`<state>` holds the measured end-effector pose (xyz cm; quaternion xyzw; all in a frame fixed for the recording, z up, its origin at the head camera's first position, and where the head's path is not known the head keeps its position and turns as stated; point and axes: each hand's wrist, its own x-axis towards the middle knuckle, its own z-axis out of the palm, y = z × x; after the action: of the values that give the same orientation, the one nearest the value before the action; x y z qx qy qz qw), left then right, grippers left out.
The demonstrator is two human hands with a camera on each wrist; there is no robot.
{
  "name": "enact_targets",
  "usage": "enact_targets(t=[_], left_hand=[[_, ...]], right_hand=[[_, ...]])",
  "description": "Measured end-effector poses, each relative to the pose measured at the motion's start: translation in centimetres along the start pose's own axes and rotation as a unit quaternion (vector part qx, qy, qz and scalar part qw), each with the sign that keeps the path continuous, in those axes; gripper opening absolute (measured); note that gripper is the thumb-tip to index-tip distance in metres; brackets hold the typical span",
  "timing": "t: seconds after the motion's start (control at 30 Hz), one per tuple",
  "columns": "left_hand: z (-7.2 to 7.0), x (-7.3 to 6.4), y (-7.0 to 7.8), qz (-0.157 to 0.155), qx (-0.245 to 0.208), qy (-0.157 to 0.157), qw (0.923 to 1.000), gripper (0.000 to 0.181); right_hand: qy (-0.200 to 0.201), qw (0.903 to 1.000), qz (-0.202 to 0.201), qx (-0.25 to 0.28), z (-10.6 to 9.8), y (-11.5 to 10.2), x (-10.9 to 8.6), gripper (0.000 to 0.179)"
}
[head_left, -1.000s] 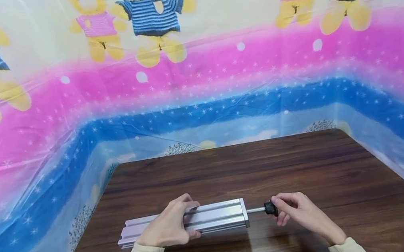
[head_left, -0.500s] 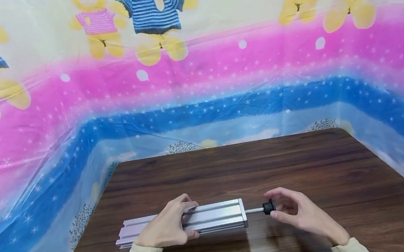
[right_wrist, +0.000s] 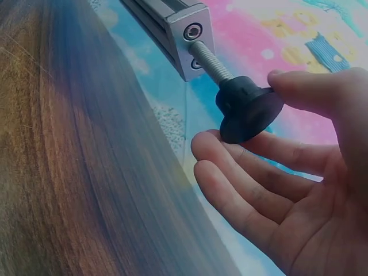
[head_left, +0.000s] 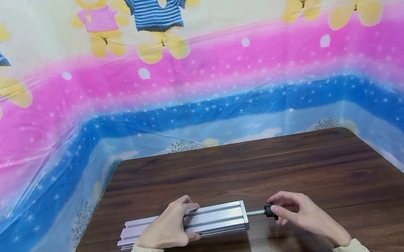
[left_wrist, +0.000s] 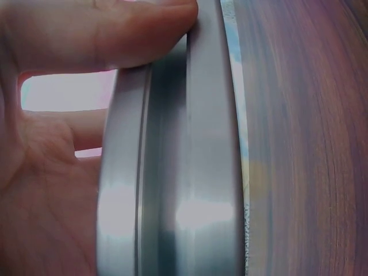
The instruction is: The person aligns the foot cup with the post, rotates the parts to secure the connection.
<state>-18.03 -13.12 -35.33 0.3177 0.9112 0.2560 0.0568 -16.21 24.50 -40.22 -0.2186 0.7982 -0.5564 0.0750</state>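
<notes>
A silver aluminium profile (head_left: 215, 217) with slots along its sides lies crosswise over the table in the head view. My left hand (head_left: 165, 225) grips it around the middle, thumb on the near side and fingers over the far side. From the end plate (right_wrist: 198, 37) at its right end sticks a threaded rod (right_wrist: 211, 62), tipped with a black levelling foot (right_wrist: 247, 109). My right hand (head_left: 300, 215) pinches this foot: the thumb meets its rim and the fingertips lie at the opposite edge. In the left wrist view, the profile's slotted face (left_wrist: 210, 144) fills the middle.
The dark wood-grain table (head_left: 227, 171) extends behind and to both sides of the hands. Around its back and sides hangs a bear-printed cloth (head_left: 190, 79). A small screw head (right_wrist: 193, 31) shows in the end plate beside the rod.
My right fingers spread and shifted around the levelling foot half a second ago, thumb low; now the thumb is higher, back against the rim. The left hand keeps its grip on the profile.
</notes>
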Motion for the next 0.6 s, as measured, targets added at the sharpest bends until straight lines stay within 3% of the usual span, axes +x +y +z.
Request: enact_targets(t=[0.17, 0.47, 0.6], left_hand=[[0.01, 0.05, -0.01, -0.007, -0.001, -0.002, 1.0000, 0.060], [0.22, -0.18, -0.11, -0.021, -0.011, -0.016, 0.9996, 0.062], [0.02, -0.31, -0.03, -0.028, -0.020, -0.019, 0.9992, 0.062]], right_hand=[[-0.004, 0.9998, 0.019, 0.003, 0.03, 0.07, 0.14, 0.032], [-0.037, 0.9985, 0.015, 0.038, 0.11, 0.75, 0.27, 0.037], [-0.037, 0.9988, 0.012, 0.030, -0.08, 0.55, 0.09, 0.039]])
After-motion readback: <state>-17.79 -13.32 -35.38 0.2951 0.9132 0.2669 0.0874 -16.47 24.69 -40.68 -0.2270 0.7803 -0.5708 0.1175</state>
